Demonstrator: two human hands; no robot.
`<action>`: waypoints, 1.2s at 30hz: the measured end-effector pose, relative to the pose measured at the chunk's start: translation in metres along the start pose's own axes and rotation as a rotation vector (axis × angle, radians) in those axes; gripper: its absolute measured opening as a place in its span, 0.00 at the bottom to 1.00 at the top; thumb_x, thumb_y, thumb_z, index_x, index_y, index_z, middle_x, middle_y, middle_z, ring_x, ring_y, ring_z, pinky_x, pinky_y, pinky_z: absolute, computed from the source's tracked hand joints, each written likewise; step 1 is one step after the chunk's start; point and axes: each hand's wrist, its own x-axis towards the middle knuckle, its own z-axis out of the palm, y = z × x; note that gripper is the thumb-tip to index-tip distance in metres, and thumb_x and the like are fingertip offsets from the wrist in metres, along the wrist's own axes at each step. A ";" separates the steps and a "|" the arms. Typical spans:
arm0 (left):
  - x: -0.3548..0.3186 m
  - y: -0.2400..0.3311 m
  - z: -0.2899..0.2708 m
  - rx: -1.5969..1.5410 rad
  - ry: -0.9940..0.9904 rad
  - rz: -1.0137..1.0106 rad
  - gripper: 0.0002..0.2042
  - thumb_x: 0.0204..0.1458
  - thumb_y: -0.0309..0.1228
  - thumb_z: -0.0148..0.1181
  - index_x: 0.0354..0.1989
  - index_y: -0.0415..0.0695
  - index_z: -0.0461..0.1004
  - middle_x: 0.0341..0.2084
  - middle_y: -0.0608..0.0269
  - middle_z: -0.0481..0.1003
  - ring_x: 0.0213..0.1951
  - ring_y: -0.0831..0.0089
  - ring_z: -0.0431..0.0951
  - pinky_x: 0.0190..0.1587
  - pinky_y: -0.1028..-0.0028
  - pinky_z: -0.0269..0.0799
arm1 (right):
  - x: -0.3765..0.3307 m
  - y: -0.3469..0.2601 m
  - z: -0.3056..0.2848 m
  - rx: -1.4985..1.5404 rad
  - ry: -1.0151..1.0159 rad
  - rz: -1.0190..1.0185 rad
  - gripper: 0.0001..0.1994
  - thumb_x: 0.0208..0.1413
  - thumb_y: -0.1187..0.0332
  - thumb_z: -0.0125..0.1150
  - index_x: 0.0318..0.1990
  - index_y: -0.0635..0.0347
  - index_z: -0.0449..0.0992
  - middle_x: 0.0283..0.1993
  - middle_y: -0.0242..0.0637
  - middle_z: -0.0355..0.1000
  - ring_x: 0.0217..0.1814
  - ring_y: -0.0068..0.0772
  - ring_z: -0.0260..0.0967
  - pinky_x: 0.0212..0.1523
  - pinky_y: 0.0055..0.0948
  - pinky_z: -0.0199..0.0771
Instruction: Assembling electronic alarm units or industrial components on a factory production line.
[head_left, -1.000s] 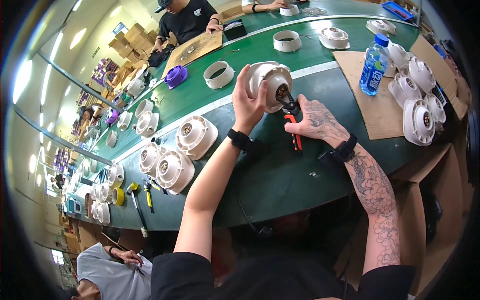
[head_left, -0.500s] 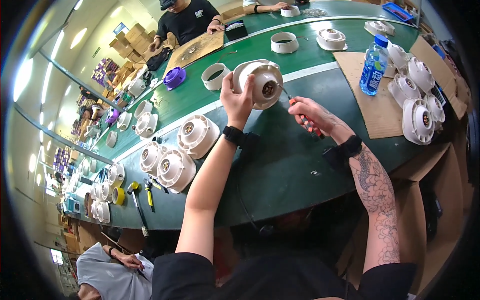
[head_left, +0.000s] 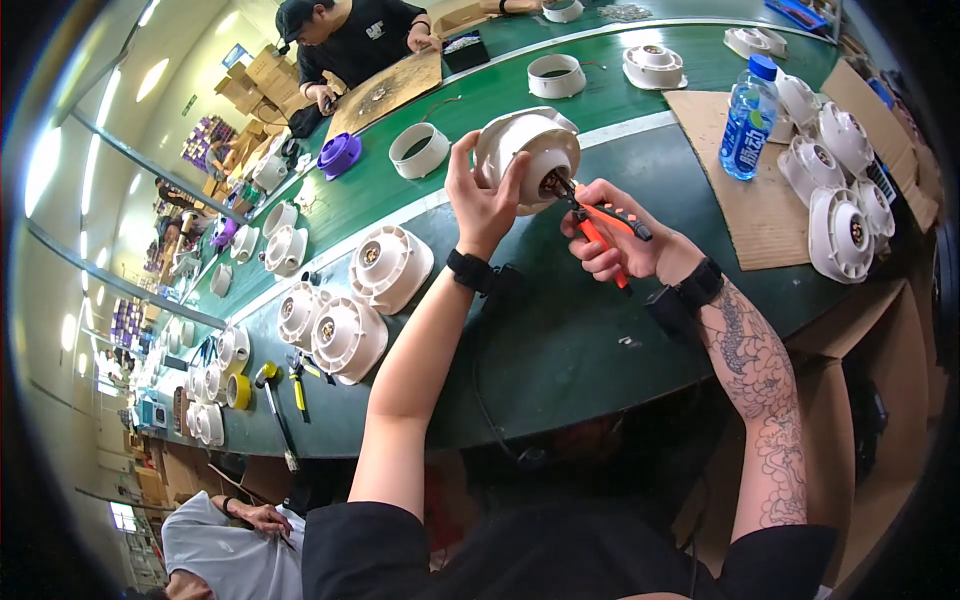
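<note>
Since half a second ago the right hand (head_left: 622,240) has brought the red-and-black-handled pliers (head_left: 597,222) back up, so their tip now sits in the middle of the round white plastic fan housing (head_left: 528,155), where earlier the tool was drawn away to the side. The left hand (head_left: 483,195) still holds that housing raised above the green desk (head_left: 560,330), its fingers (head_left: 460,160) clenched around the rim. The right hand's fingers are wrapped around the pliers' handles.
</note>
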 end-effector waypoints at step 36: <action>0.004 -0.092 -0.009 -0.257 0.123 -0.712 0.22 0.63 0.45 0.58 0.50 0.35 0.72 0.42 0.59 0.77 0.45 0.75 0.73 0.50 0.75 0.69 | -0.055 -0.019 0.022 -0.457 0.359 -0.411 0.24 0.60 0.58 0.63 0.60 0.58 0.69 0.55 0.39 0.75 0.53 0.33 0.75 0.50 0.38 0.75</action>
